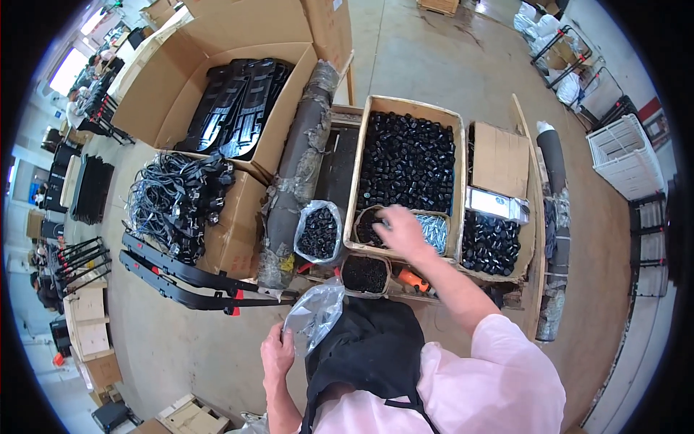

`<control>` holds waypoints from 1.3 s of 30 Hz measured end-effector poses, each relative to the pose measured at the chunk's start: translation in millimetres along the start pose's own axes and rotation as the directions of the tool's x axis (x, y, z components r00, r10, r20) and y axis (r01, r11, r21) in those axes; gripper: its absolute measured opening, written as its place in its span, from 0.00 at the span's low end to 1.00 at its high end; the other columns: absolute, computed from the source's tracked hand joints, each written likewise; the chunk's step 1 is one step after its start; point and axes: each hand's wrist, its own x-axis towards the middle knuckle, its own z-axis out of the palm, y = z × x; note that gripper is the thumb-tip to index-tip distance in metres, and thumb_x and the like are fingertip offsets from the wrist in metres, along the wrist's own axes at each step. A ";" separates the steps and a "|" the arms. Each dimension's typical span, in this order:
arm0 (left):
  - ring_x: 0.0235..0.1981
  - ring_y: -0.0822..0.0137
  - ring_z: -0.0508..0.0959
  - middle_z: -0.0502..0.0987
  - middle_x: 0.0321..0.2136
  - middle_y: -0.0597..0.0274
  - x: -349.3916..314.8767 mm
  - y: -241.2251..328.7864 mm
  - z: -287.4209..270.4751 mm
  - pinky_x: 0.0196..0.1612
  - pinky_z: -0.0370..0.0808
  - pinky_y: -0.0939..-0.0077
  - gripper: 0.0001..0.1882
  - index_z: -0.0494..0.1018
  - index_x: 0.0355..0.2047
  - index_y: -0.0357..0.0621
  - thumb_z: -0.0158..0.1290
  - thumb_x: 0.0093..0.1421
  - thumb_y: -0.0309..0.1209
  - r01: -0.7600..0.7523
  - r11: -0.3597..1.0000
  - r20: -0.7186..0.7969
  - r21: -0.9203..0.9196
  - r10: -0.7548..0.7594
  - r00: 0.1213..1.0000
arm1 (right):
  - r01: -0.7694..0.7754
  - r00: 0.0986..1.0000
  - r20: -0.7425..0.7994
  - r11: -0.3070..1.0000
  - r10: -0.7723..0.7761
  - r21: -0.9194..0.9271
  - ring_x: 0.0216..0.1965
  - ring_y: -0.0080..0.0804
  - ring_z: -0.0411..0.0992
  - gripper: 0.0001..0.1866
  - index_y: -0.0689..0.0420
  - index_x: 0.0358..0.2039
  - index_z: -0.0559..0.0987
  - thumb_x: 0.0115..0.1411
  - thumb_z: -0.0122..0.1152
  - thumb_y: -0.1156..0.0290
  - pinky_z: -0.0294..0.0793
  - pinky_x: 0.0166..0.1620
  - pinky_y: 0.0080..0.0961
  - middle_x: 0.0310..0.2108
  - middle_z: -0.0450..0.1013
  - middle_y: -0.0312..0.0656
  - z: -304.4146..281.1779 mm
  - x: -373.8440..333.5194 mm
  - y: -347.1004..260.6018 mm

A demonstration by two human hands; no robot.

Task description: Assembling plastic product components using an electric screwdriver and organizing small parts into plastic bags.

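My left hand [277,352] is closed on the edge of a clear plastic bag [318,312], which hangs in front of my black apron [365,333]. Reaching forward, my right hand [399,230] is over a small box of dark small parts [367,226], its fingers slightly apart and nothing visible in them. That box sits at the near end of a large carton [459,155] of black plastic caps [408,159]. Beside it, under my right wrist, lies a compartment of silvery screws [434,231]. Nearest me stands a box of tiny black screws [364,275].
A bag of black parts [318,231] stands left of the carton. Further left are a wrapped roll [300,166], a heap of cables [173,202], black rails [195,282] and a carton [155,108] of black panels. An orange tool [413,281] lies below my right forearm.
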 end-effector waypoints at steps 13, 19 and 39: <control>0.41 0.39 0.84 0.85 0.36 0.42 10.2 20.7 5.1 0.45 0.79 0.48 0.18 0.79 0.52 0.44 0.54 0.71 0.43 0.050 0.996 -0.002 0.079 -0.050 0.999 | -0.180 0.849 0.419 0.922 0.322 -0.343 0.42 0.56 0.82 0.11 0.58 0.33 0.85 0.56 0.66 0.63 0.81 0.47 0.49 0.36 0.83 0.54 -5.1 -19.4 86.2; 0.42 0.40 0.84 0.85 0.39 0.43 -6.8 38.4 11.0 0.47 0.80 0.49 0.19 0.79 0.52 0.44 0.54 0.71 0.43 0.114 0.985 -0.101 0.133 -0.101 0.990 | -0.502 0.738 0.617 0.835 0.275 0.227 0.31 0.29 0.79 0.14 0.61 0.34 0.86 0.61 0.68 0.60 0.77 0.38 0.31 0.29 0.83 0.40 -75.5 -7.1 -47.6; 0.40 0.42 0.85 0.84 0.38 0.43 -93.9 7.4 38.2 0.42 0.80 0.51 0.16 0.78 0.51 0.41 0.57 0.70 0.38 0.303 0.953 -0.272 -0.012 -0.295 0.916 | -0.588 0.070 0.988 0.795 -0.139 0.153 0.21 0.20 0.72 0.21 0.61 0.42 0.88 0.68 0.60 0.54 0.71 0.26 0.22 0.26 0.80 0.37 40.6 -127.5 -172.3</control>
